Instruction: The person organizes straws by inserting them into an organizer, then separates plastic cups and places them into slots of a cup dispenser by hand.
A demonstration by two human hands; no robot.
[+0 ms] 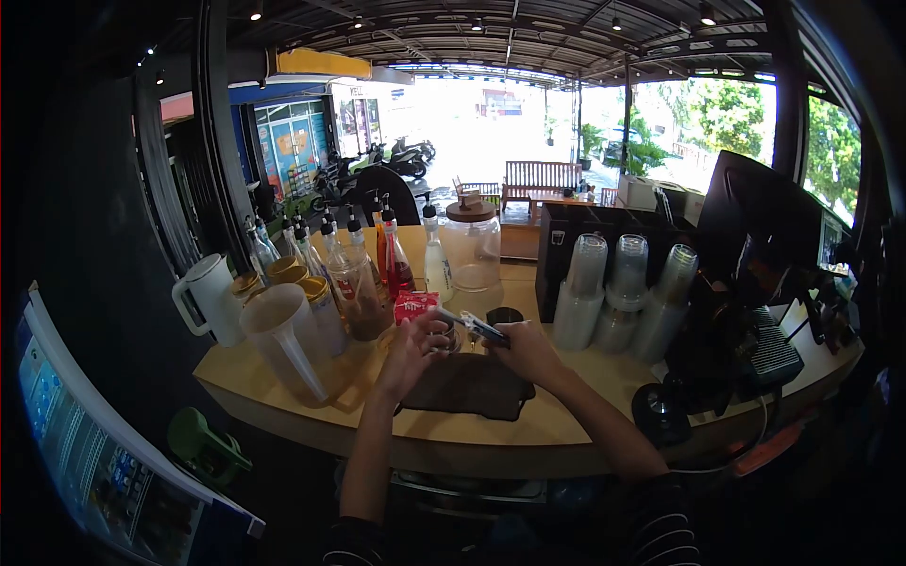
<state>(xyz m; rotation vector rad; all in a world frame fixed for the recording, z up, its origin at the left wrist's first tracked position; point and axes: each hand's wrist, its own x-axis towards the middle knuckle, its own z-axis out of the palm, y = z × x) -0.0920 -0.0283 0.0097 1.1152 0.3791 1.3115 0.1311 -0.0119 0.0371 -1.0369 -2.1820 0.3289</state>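
Striped sleeves (665,533) nearest cam; scissor-like tool (484,330) held up over counter (226,368), prob. mid-job.
R hand (527,351) closed round tool's dark end; L hand (415,344) half-curled by its silver tip, can't tell if gripping anything. Tool's above far edge of dark cloth (467,387), not set down; no finished result visible, so amt done/left unclear. Red carton (415,304) just beyond L hand; clear pitcher (283,344) to L, stacked plastic cups (578,307) to R.

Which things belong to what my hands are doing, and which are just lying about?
Likely in use:
dark-handled tool, in the right hand
left hand, near its tip
perhaps the dark mat underneath

Seemingly idle:
pump bottles
stacked cups
white jug
wood-lidded jar
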